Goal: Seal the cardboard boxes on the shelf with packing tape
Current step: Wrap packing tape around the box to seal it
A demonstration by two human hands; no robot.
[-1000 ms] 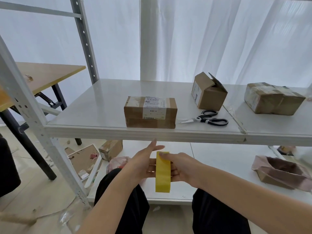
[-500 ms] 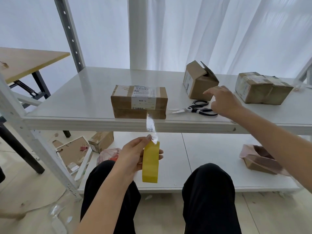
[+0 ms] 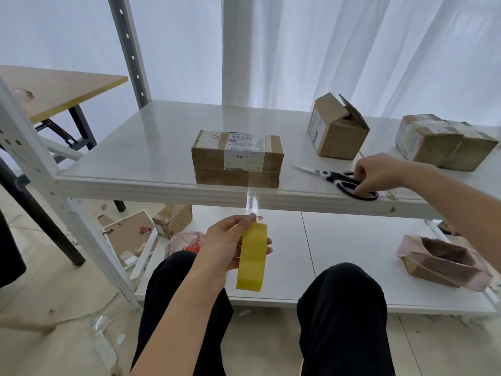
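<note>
My left hand (image 3: 226,244) holds a yellow roll of clear packing tape (image 3: 252,257) below the shelf's front edge. A clear strip of tape (image 3: 251,196) runs up from the roll to the front of a flat labelled cardboard box (image 3: 237,158) on the shelf (image 3: 130,158). My right hand (image 3: 375,173) rests on the handles of black-and-white scissors (image 3: 337,180), fingers curled on them, to the right of that box. Farther back stand a small box with open flaps (image 3: 337,128) and a taped box (image 3: 442,141) at the far right.
A lower shelf (image 3: 339,240) carries a crumpled pink bag over a carton (image 3: 444,260). A wooden table (image 3: 54,88) stands at the left. Scraps, a frame and a small box (image 3: 172,219) lie on the floor. White curtains hang behind. My knees are under the roll.
My right hand left the roll, reached up to the shelf and came down on the scissors. A strip of tape now stretches from the roll to the flat box.
</note>
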